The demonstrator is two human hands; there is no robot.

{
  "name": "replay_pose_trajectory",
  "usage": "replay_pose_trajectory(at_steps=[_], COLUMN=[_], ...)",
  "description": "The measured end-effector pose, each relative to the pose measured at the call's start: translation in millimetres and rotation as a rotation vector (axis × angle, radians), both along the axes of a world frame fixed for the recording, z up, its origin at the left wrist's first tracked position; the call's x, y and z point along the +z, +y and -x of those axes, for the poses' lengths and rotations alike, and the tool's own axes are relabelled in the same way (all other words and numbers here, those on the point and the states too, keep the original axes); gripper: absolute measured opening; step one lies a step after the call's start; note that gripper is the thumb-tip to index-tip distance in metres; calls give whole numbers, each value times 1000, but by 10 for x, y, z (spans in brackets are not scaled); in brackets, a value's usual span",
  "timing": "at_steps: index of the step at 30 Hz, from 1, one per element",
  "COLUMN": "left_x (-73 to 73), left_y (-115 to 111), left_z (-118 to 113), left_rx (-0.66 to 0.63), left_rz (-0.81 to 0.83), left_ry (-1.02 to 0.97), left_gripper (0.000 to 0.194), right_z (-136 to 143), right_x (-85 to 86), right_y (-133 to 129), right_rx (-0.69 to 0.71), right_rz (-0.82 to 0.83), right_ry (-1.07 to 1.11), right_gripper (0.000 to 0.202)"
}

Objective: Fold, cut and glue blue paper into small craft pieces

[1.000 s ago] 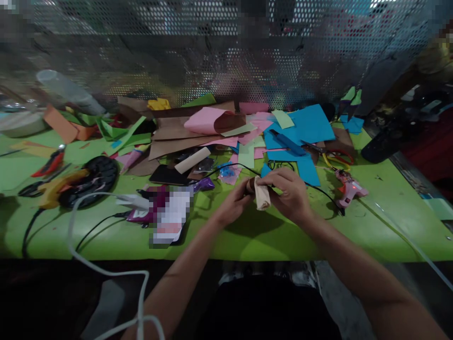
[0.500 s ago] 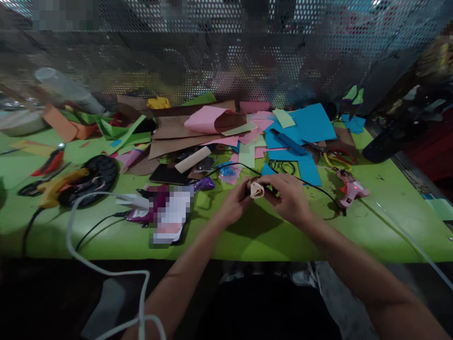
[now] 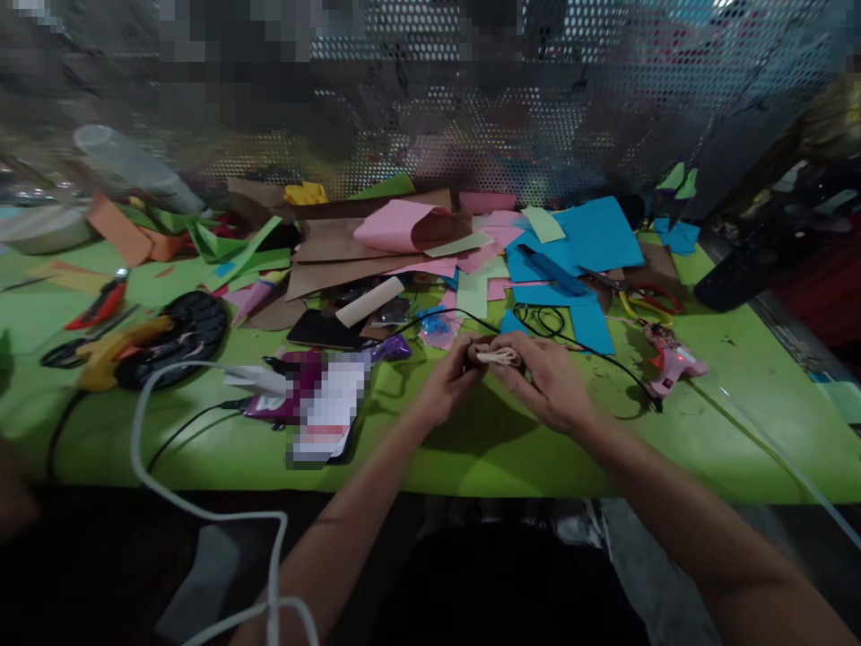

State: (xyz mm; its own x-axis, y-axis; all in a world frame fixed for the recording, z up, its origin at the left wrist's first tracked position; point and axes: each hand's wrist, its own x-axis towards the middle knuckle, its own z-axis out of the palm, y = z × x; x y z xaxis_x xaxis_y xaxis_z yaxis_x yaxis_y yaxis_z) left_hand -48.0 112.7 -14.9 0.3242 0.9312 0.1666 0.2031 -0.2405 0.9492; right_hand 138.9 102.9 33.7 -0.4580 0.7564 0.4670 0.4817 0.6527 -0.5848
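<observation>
Between my two hands is a small cream and brown paper roll (image 3: 498, 356), held above the front part of the green table (image 3: 417, 462). Its end faces me and looks pressed flat, with folded layers showing. My left hand (image 3: 452, 377) grips the roll's left side with curled fingers. On the right side, my right hand (image 3: 546, 375) closes over it with thumb and fingers. The fingers hide much of the roll. A black cable (image 3: 471, 316) runs just behind both hands.
Coloured felt or paper sheets (image 3: 575, 238) pile along the back. A pink glue gun (image 3: 673, 363) with a red light lies right, near scissors (image 3: 646, 301). On the left are a phone (image 3: 331, 408), a yellow glue gun (image 3: 111, 354) and a white cable (image 3: 202, 511).
The roll's end has gone from a round, open spiral to a flattened shape. My right fingers have shifted over it. A blurred shape has appeared at the lower left edge.
</observation>
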Motion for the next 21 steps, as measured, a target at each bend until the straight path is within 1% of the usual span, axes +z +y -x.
replay_pose_trajectory(at_steps=[3, 6, 12, 15, 17, 21], left_x=[19, 25, 78, 73, 52, 14], left_y=[-8, -8, -18, -21, -21, -17], left_z=[-23, -30, -34, -38, -41, -43], left_rx=[26, 62, 75, 67, 62, 60], left_rz=[21, 20, -8, -41, -73, -142], left_ry=[17, 38, 88, 73, 53, 54], left_gripper=[32, 31, 20, 23, 25, 25], right_z=[-5, 11, 30, 29, 28, 26], right_x=[8, -37, -109, -105, -95, -90], right_y=[4, 26, 69, 68, 61, 47], right_rx=[4, 2, -126, -179, -233, -284], right_rz=[91, 98, -46, -106, -188, -347], right_ry=[127, 232, 222, 194, 158, 39], right_gripper=[23, 19, 14, 13, 13, 1])
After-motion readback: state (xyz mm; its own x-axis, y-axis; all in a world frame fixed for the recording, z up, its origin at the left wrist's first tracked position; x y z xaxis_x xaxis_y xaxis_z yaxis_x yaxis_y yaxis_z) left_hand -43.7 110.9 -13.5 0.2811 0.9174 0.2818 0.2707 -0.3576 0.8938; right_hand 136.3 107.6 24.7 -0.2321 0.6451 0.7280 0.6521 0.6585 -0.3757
